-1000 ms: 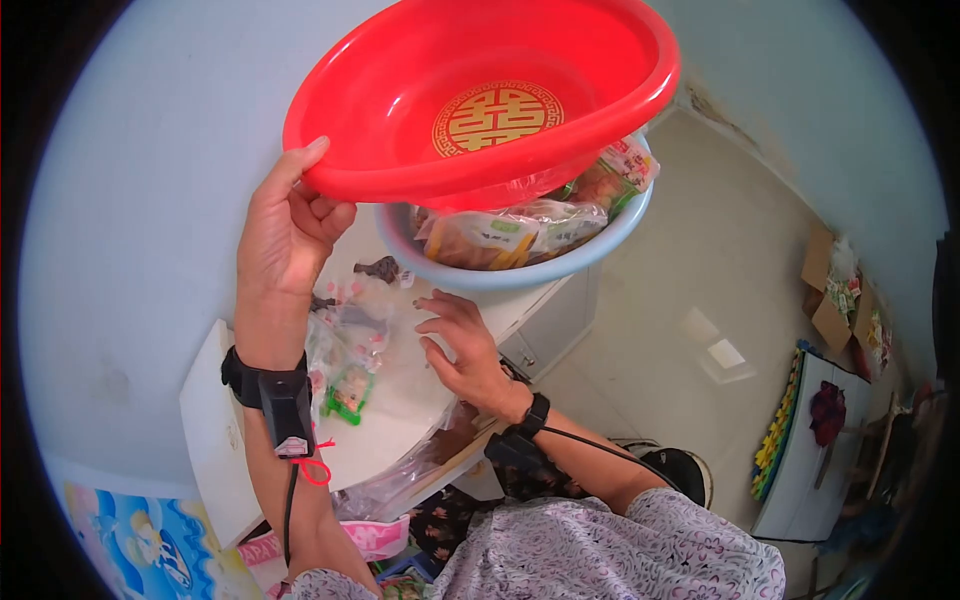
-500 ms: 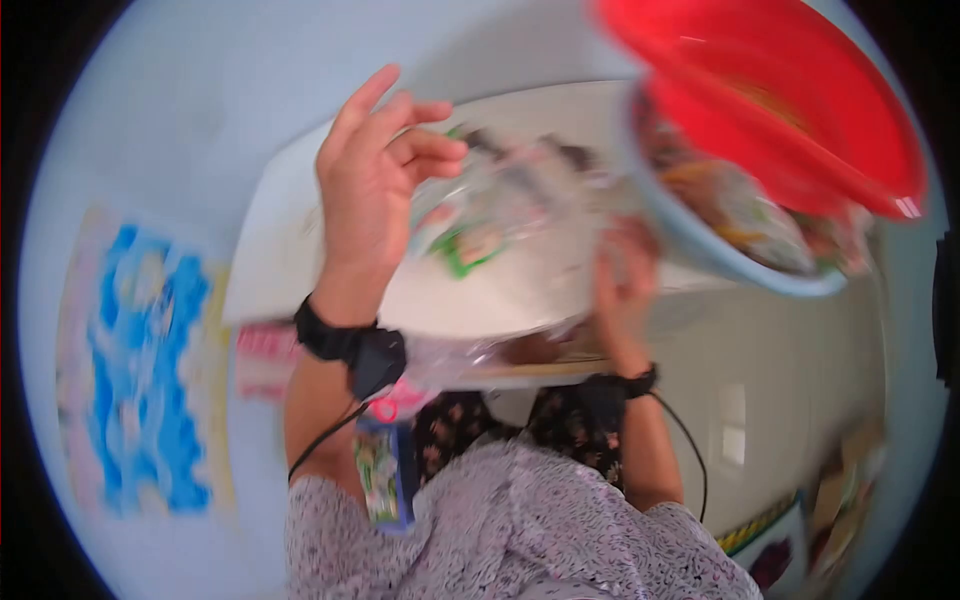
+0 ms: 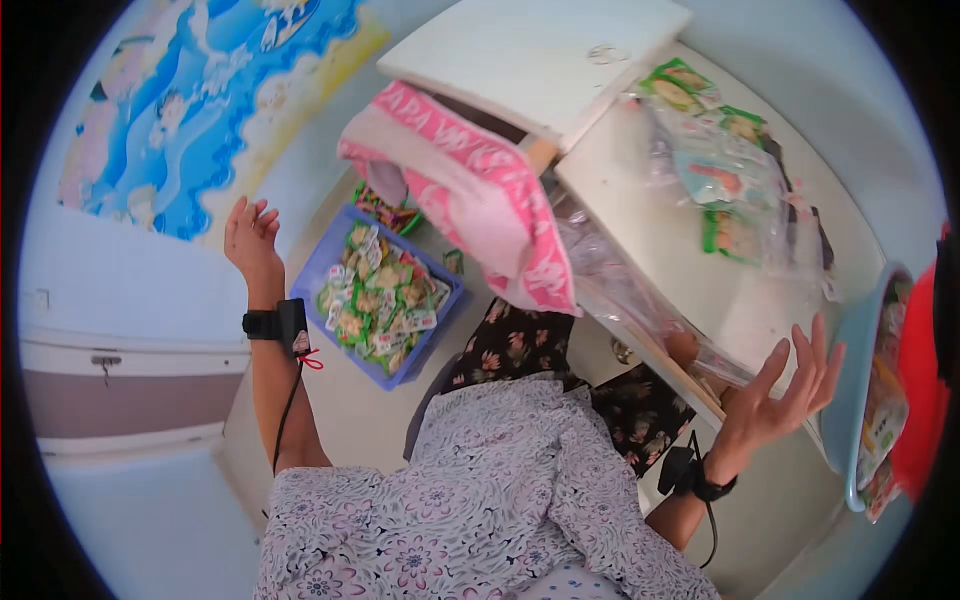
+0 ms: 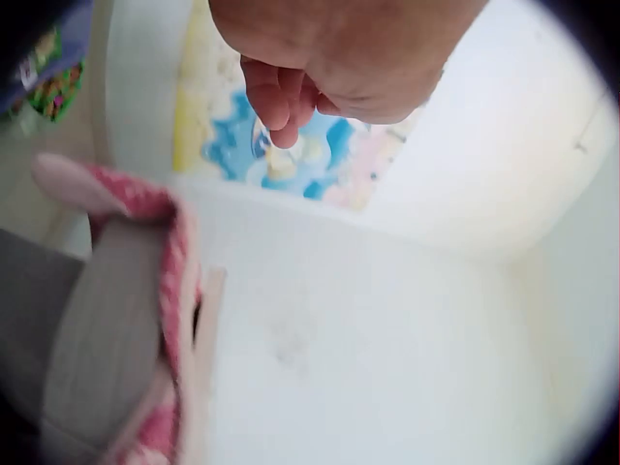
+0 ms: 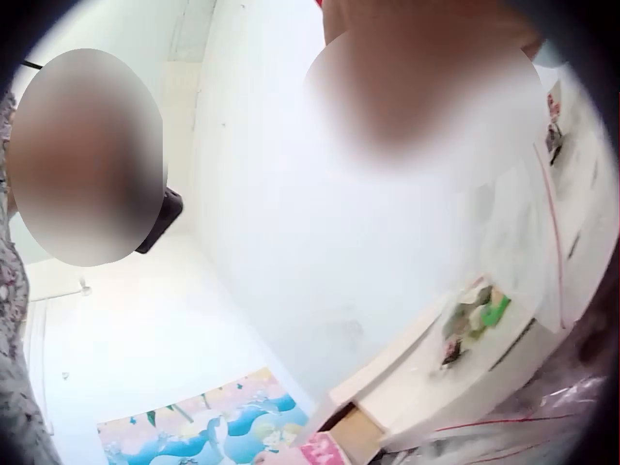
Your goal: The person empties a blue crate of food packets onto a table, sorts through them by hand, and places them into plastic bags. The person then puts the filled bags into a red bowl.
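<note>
My left hand (image 3: 255, 240) is raised to the left of a blue plastic basket (image 3: 430, 345), its fingers loosely bent and holding nothing. The basket stands low on the floor side, filled with small green-and-white snack packets (image 3: 375, 295). Over the front edge of a white table (image 3: 640, 190), my right hand (image 3: 780, 395) is held up with fingers spread and nothing in it. Just right of it stands a light blue basin (image 3: 850, 375) with packaged food, a red basin (image 3: 918, 370) resting on it, partly cut off by the view's edge.
A pink towel (image 3: 480, 190) hangs at the table's left end beside a white panel (image 3: 540, 50). Clear bags with green packets (image 3: 730, 235) lie on the tabletop. Below it, an open drawer (image 3: 640, 300) holds plastic bags. A blue picture (image 3: 170, 110) covers part of the wall.
My left hand has let go of the red basin, which now rests on the light blue one. The view has swung left, bringing the packet basket and towel into sight; both hands are empty.
</note>
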